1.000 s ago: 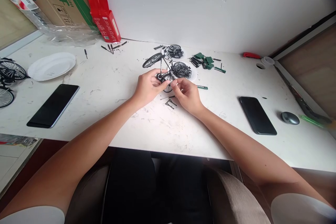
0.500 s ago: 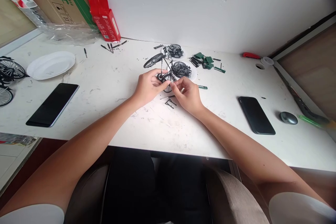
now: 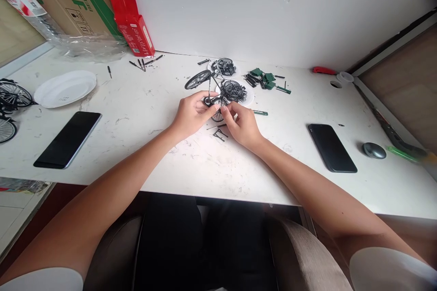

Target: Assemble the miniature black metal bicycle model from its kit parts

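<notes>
Both hands hold a small black model bicycle point(image 3: 198, 79) over the middle of the table. My left hand point(image 3: 192, 111) is closed on its frame near the crank. The fingers of my right hand point(image 3: 241, 122) pinch at the lower wheel, close to the left fingertips; any small part between them is hidden. One wheel points up and away to the left. Just below the hands lie a small black frame-like part point(image 3: 220, 134) and a thin dark rod. Behind the bicycle, a white plate point(image 3: 251, 96) bears black wheels, and more black parts lie on another plate.
Green and black parts point(image 3: 268, 78) lie right of the plates. Phones point(image 3: 68, 140) point(image 3: 332, 148) flank the arms, with a mouse point(image 3: 374, 150) at right. At left are a paper plate point(image 3: 64, 89) and model bicycles point(image 3: 15, 93). A red box point(image 3: 136, 34) stands at the back.
The hands and bicycle keep almost the same pose. The camera view has shifted slightly.
</notes>
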Motion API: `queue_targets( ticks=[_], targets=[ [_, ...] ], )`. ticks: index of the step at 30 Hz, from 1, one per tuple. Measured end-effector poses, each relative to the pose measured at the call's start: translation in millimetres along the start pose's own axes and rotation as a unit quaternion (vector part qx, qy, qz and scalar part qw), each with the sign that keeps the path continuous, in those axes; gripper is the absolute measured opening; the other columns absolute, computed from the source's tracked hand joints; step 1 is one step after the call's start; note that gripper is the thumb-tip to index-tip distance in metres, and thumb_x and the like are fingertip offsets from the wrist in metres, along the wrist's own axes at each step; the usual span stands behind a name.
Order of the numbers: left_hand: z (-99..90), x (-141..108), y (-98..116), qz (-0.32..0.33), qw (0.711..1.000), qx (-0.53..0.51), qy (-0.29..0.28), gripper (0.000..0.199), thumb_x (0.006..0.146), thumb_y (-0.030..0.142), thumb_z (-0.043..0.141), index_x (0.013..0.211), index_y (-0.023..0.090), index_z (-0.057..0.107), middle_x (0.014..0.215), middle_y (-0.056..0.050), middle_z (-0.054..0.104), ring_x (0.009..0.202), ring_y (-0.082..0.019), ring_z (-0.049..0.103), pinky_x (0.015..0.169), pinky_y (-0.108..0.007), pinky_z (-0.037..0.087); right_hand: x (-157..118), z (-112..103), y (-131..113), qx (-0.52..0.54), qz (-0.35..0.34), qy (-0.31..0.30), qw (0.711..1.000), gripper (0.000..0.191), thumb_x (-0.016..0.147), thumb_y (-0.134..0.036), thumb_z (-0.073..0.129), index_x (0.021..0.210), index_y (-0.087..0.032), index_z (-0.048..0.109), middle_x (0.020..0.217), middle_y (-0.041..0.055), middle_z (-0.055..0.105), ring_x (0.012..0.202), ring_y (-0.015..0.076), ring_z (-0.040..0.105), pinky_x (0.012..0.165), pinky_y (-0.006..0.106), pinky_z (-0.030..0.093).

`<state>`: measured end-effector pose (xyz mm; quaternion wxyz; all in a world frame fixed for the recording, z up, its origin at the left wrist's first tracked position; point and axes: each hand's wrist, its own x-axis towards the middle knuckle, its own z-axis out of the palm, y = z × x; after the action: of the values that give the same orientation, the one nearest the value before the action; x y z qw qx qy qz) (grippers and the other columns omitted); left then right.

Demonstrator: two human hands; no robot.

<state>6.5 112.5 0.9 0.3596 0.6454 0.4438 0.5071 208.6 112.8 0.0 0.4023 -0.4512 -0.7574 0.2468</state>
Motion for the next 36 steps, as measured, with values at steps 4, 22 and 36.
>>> queue_targets(
  ticks=[4,22,36],
  targets=[
    [-0.3,-0.3,0.0,0.001,1.000,0.004,-0.002,0.044,0.092,0.045,0.082,0.128,0.020,0.079,0.077,-0.004,0.076,0.066,-0.017,0.072,0.061,-0.027,0.058,0.1,1.1,0.4,-0.003,0.009,-0.004,1.000,0.068,0.107,-0.079,0.042,0.070,-0.023,0.052,0.064,0.0011,0.053,0.063,0.0164,0.042,0.063,0.036,0.033],
    [-1.8,0.3,0.6,0.015,1.000,0.012,0.004,0.044,0.090,0.044,0.085,0.126,0.020,0.080,0.081,-0.006,0.080,0.063,-0.015,0.071,0.059,-0.024,0.060,0.1,2.0,2.3,0.059,0.037,-0.016,0.997,0.071,0.105,-0.083,0.042,0.079,-0.021,0.067,0.071,0.0025,0.064,0.067,0.0175,0.052,0.067,0.034,0.040],
    [-2.9,1.2,1.6,0.001,1.000,0.008,-0.007,0.043,0.089,0.042,0.085,0.126,0.019,0.080,0.078,-0.004,0.079,0.067,-0.017,0.074,0.064,-0.027,0.062,0.0,3.8,5.1,0.056,0.022,-0.027,0.998,0.071,0.105,-0.083,0.042,0.079,-0.021,0.066,0.068,0.0019,0.061,0.067,0.0176,0.052,0.066,0.034,0.040]
  ],
)
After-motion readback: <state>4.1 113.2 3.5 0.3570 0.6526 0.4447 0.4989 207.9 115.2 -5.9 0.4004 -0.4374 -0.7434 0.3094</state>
